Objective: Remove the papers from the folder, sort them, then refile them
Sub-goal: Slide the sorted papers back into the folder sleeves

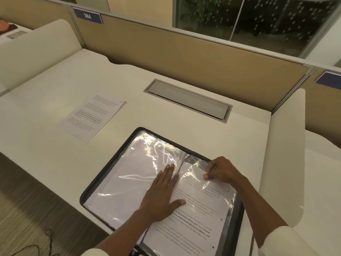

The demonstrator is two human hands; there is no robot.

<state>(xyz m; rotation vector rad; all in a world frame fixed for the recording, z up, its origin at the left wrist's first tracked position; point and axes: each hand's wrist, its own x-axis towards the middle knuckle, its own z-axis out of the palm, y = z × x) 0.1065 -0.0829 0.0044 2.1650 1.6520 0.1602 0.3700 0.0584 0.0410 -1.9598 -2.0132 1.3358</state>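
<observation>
The folder (108, 164) lies open at the tabletop's (166, 117) near edge. The left hand (162, 193) presses flat by the spine, grip wide, evidently steadying pages. The right hand (223, 170) pinches the plastic sleeve (195, 174) at its top, likely to extract its paper (199, 206). One sheet (92, 117) lies apart.

Warm, dimmish overhead light glares on the plastic sleeves (147, 163); edges bow, slight motion blur
</observation>
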